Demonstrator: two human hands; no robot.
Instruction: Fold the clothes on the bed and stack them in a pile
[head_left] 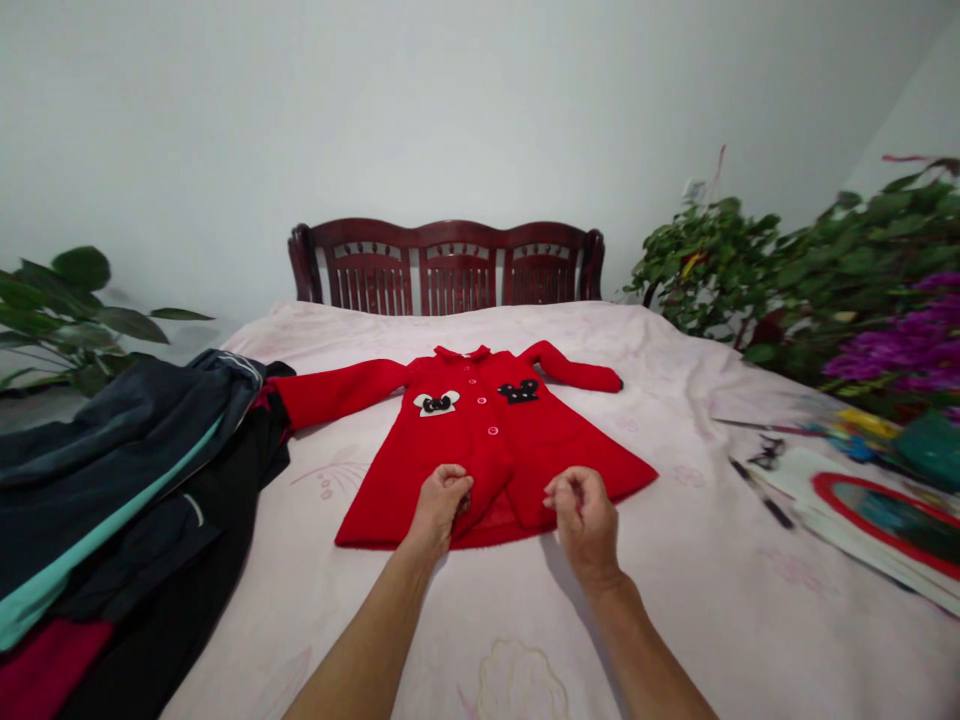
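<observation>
A red child's coat lies front up on the bed, with its hem towards me, its sleeves spread and pale round buttons down the middle. It has a white-and-black patch on one side of the chest and a black patch on the other. My left hand is closed in a pinch at the lower front edge of the coat, by the parted opening. Over the hem on the other side, my right hand has its fingers curled and thumb pressed in; whether cloth is between them is hidden.
Dark clothes are heaped at the left, touching a coat sleeve. On the right lie a black pen, papers and a red-rimmed oval object. Plants flank the bed, and a wooden headboard stands behind it.
</observation>
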